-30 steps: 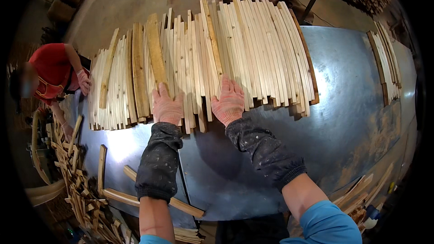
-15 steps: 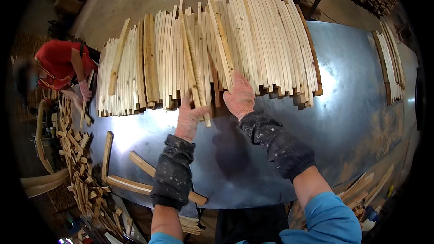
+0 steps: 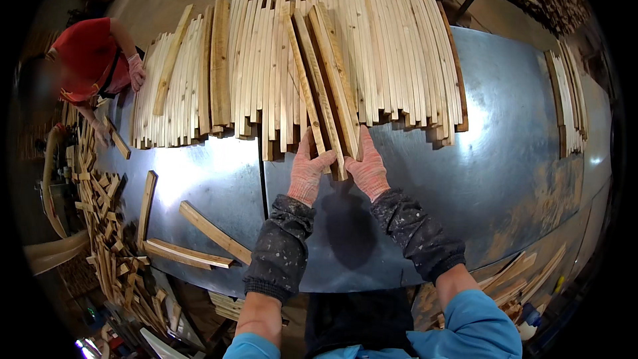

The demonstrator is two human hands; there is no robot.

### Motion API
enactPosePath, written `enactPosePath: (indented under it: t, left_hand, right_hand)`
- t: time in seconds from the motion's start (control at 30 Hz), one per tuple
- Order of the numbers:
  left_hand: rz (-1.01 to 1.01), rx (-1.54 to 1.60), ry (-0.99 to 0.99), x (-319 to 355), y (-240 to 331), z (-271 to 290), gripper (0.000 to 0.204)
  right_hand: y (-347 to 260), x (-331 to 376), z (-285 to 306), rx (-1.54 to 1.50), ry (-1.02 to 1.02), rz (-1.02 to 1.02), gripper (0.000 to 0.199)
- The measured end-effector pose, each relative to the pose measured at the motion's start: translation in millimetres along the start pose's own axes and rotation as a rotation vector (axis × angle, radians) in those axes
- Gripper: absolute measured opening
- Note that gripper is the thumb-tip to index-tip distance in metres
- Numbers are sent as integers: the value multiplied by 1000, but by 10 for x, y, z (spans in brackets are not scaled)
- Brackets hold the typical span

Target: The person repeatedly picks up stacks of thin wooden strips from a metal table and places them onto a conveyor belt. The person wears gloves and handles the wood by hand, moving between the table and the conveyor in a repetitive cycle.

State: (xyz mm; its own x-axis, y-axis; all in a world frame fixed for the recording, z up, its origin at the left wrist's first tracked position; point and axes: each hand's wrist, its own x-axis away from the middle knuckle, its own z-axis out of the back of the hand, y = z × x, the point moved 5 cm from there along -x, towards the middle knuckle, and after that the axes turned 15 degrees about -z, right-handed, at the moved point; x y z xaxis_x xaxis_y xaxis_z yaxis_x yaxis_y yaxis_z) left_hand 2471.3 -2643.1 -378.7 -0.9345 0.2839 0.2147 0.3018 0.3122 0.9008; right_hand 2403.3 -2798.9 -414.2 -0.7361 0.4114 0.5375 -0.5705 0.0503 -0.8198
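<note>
A wide row of pale curved wooden slats (image 3: 392, 53) lies across the far half of a grey metal table (image 3: 505, 159). A few slats (image 3: 325, 93) sit tilted across the row in its middle. My left hand (image 3: 307, 171), in a pink glove, grips the near ends of these tilted slats from the left. My right hand (image 3: 366, 169), also gloved, presses against the same ends from the right. Both forearms wear dark speckled sleeve covers.
A person in a red top (image 3: 90, 60) works at the table's left end, one gloved hand on the slats. Loose slats (image 3: 199, 236) lie at the near left. Scrap offcuts (image 3: 106, 226) pile beside the table. Another slat stack (image 3: 568, 100) lies far right.
Both hands drew back from the flat row to its near edge and closed around a few slats, which now lie tilted across the others. The view shifted closer.
</note>
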Motion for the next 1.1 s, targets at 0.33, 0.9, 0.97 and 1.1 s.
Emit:
enactPosePath:
  t: [0.33,0.9,0.97,1.1]
  left_hand:
    - [19,-74,-75,9,-82,-24,101]
    - [-304,-1492,256,-918,1112,1733,86]
    - [-217,-1707,362,-1209,1357,2146,100]
    - [59,-1815,242,-1487,1579,2168,115]
  right_hand:
    - [-311,215,0,134,-111,-48,89]
    - [-1043,-256,-556,1087,211,30,109]
    - [-1024,-262,-611,1112,228,40,107]
    - [-1008,-271,-577,1083,232,32,107]
